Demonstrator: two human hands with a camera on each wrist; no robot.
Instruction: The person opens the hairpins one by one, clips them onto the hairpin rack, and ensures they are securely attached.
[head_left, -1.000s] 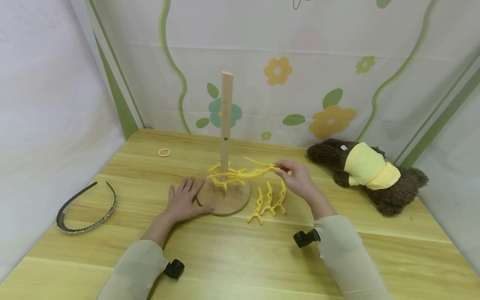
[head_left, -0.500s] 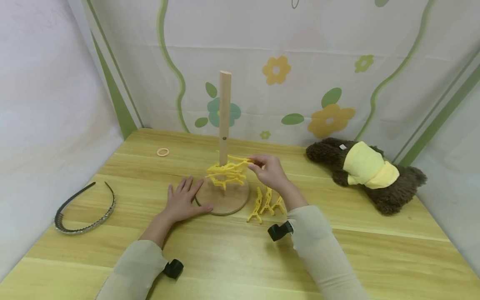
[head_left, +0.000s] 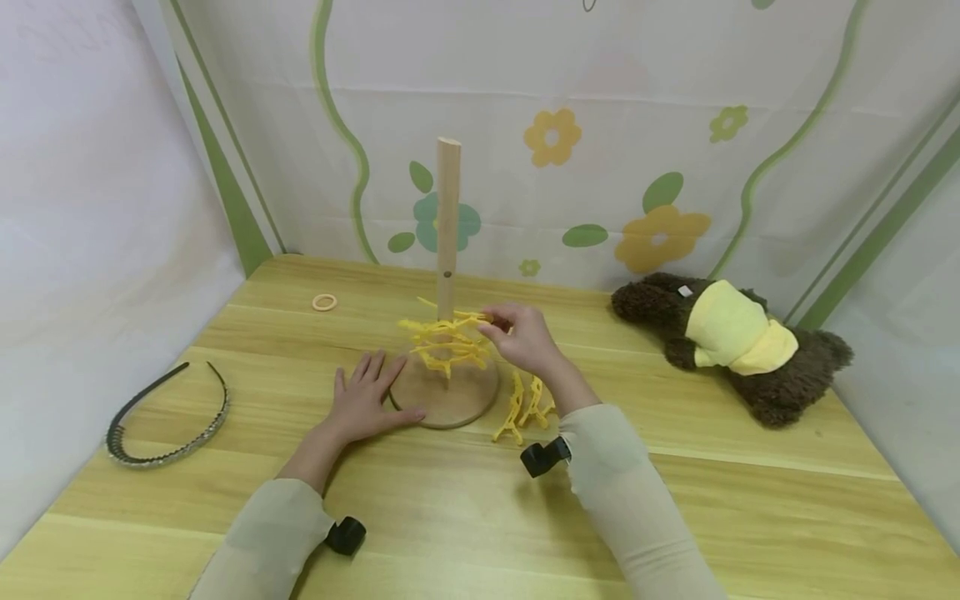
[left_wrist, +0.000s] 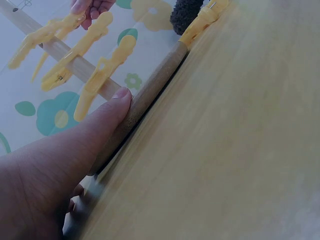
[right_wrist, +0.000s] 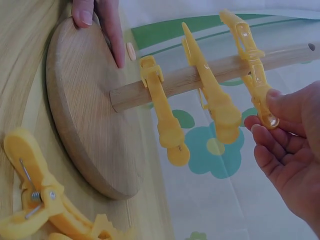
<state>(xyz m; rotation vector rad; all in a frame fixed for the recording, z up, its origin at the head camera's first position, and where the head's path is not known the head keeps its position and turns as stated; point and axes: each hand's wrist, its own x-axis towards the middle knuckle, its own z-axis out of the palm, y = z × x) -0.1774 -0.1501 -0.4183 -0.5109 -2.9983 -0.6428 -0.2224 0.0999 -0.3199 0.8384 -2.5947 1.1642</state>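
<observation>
Right wrist: R hand [right_wrist: 295, 155] pinches one end of top clip [right_wrist: 259, 80], set across post [right_wrist: 176, 82] above two lower clips [right_wrist: 215, 100]; prob. mid clip-on, bite unclear. Next likely needs bite check, then eased pinch. L hand [head_left: 363, 407] spread on base [head_left: 442, 402] edge. Spare clips [head_left: 513, 408] on desk [head_left: 450, 517] nr base.

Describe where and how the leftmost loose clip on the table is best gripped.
Probably pinch the clip by its two splayed handles, coming from the near side. It seems to lie on its side, handles fanned toward the near side in the head view, narrow nose pointing away. The spring sits between the handles, so squeezing them together should open the nose.
</observation>
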